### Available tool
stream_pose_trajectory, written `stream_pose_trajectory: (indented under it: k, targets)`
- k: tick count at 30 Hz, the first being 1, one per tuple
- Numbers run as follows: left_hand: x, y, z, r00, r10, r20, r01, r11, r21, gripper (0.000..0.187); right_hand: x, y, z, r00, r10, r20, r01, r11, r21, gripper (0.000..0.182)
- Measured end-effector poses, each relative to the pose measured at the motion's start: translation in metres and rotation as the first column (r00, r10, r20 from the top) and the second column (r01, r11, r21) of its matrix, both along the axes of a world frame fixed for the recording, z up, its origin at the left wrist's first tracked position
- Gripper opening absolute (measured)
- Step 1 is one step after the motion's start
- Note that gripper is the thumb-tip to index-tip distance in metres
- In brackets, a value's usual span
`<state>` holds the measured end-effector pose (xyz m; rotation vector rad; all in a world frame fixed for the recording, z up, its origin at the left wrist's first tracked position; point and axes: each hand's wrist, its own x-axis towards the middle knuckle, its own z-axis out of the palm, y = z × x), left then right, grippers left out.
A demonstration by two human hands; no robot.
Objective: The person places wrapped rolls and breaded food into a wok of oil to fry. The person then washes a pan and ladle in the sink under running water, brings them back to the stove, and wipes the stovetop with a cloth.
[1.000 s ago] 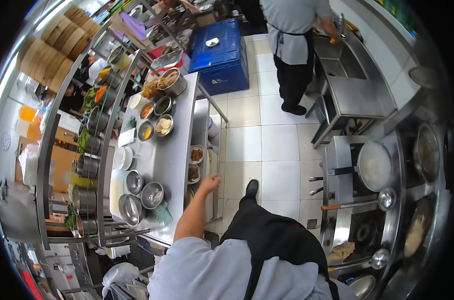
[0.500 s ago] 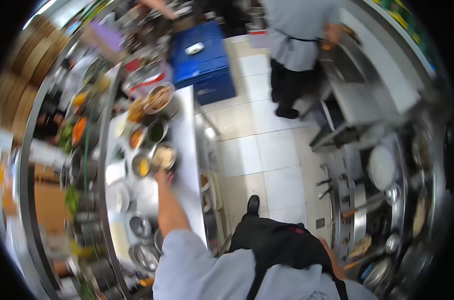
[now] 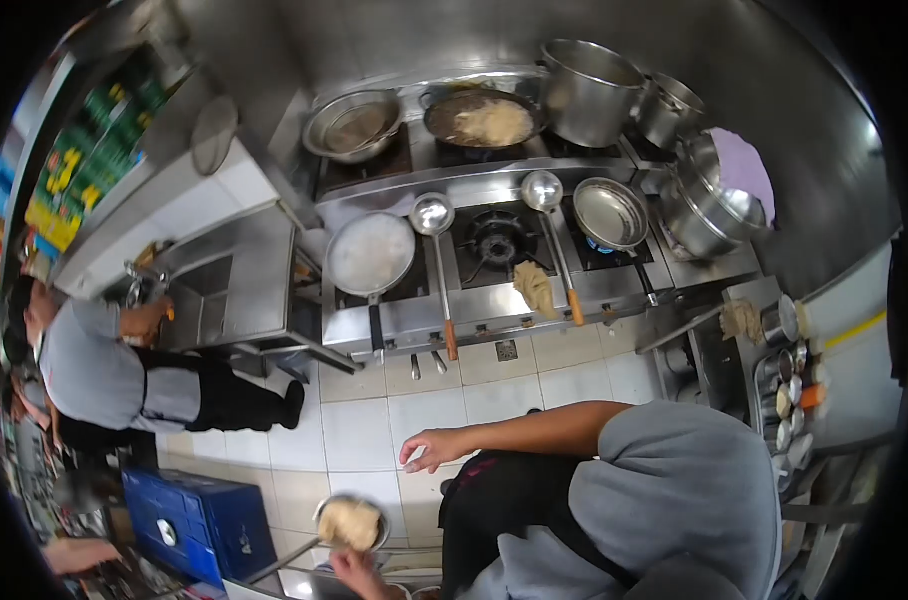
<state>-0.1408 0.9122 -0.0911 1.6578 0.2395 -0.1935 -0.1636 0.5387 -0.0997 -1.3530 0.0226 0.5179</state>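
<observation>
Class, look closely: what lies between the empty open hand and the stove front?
In the head view, only bare floor tiles separate the right hand from the stove.

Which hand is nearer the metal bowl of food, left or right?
Left. The left hand grips the metal bowl at its near rim. The right hand hangs open over the floor tiles, apart from the bowl, on its stove side.

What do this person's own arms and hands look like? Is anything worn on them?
Both hands are bare, with no gloves. The right hand has a bare forearm, with a loose grey sleeve ending near the elbow. Only the left hand shows; its arm is out of view.
</observation>
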Motion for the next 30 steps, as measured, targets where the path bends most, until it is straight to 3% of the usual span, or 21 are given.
stream_pose_trajectory:
  k: [1, 2, 4, 9, 10, 11, 12, 13, 14, 15, 16, 18, 24, 26, 28, 30]
  targets:
    - [0.012, -0.047, 0.010, 0.990, -0.141, 0.021, 0.141, 0.990, 0.033, 0.012, -0.002, -0.013, 0.011, 0.996, -0.080, -0.026, 0.081, 0.995, 0.064, 0.033]
    - [0.023, -0.102, 0.021, 0.961, -0.270, 0.052, 0.271, 0.962, -0.020, 0.021, -0.008, -0.032, 0.011, 0.995, -0.102, -0.011, 0.102, 0.992, 0.078, 0.033]
    - [0.048, -0.181, 0.013, 0.851, -0.519, 0.082, 0.523, 0.852, -0.037, 0.019, -0.029, -0.074, 0.004, 0.949, -0.306, -0.078, 0.316, 0.902, 0.296, 0.030]
    - [0.068, -0.373, 0.050, 0.585, -0.806, 0.087, 0.805, 0.590, 0.055, 0.018, -0.086, -0.199, 0.005, 0.745, -0.655, -0.125, 0.661, 0.702, 0.265, 0.023]
    - [0.061, -0.408, 0.062, 0.597, -0.789, 0.149, 0.761, 0.615, 0.207, 0.018, -0.094, -0.221, 0.006, 0.700, -0.706, -0.105, 0.703, 0.656, 0.276, 0.022]
    - [0.061, -0.438, 0.073, 0.442, -0.846, 0.298, 0.602, 0.526, 0.601, 0.028, -0.100, -0.243, 0.013, 0.641, -0.755, -0.141, 0.760, 0.597, 0.259, 0.022]
    - [0.050, -0.470, 0.097, 0.417, -0.851, 0.321, 0.486, 0.507, 0.712, 0.036, -0.107, -0.260, 0.019, 0.579, -0.795, -0.181, 0.810, 0.536, 0.238, 0.021]
    - [0.040, -0.503, 0.115, 0.365, -0.821, 0.440, 0.466, 0.570, 0.677, 0.035, -0.111, -0.276, 0.021, 0.585, -0.786, -0.199, 0.807, 0.538, 0.243, 0.021]
    - [0.032, -0.531, 0.133, 0.342, -0.851, 0.399, 0.557, 0.525, 0.644, 0.031, -0.111, -0.294, 0.022, 0.538, -0.823, -0.180, 0.825, 0.472, 0.311, 0.021]
    - [0.038, -0.555, 0.121, 0.206, -0.891, 0.405, 0.539, 0.449, 0.713, 0.031, -0.111, -0.308, 0.023, 0.487, -0.858, -0.162, 0.834, 0.402, 0.379, 0.021]
    - [0.037, -0.578, 0.122, 0.208, -0.892, 0.401, 0.536, 0.447, 0.716, 0.031, -0.111, -0.319, 0.026, 0.490, -0.856, -0.165, 0.832, 0.403, 0.383, 0.021]
    - [0.032, -0.626, 0.124, 0.022, -0.896, 0.444, 0.336, 0.425, 0.841, 0.032, -0.109, -0.341, 0.039, 0.405, -0.895, -0.185, 0.870, 0.315, 0.379, 0.021]
    - [0.061, -0.729, 0.109, -0.019, -0.954, 0.300, 0.545, 0.242, 0.803, 0.028, -0.079, -0.398, 0.039, 0.261, -0.947, -0.187, 0.894, 0.164, 0.417, 0.021]
    - [0.081, -0.762, 0.112, -0.006, -0.951, 0.311, 0.605, 0.244, 0.758, 0.027, -0.060, -0.424, 0.045, 0.186, -0.948, -0.258, 0.899, 0.058, 0.434, 0.019]
    - [0.101, -0.790, 0.113, 0.045, -0.950, 0.308, 0.714, 0.247, 0.655, 0.027, -0.041, -0.448, 0.050, 0.179, -0.952, -0.250, 0.897, 0.054, 0.438, 0.018]
    - [0.134, -0.825, 0.117, 0.068, -0.950, 0.306, 0.714, 0.260, 0.650, 0.024, -0.017, -0.473, 0.054, 0.141, -0.939, -0.314, 0.906, -0.006, 0.424, 0.016]
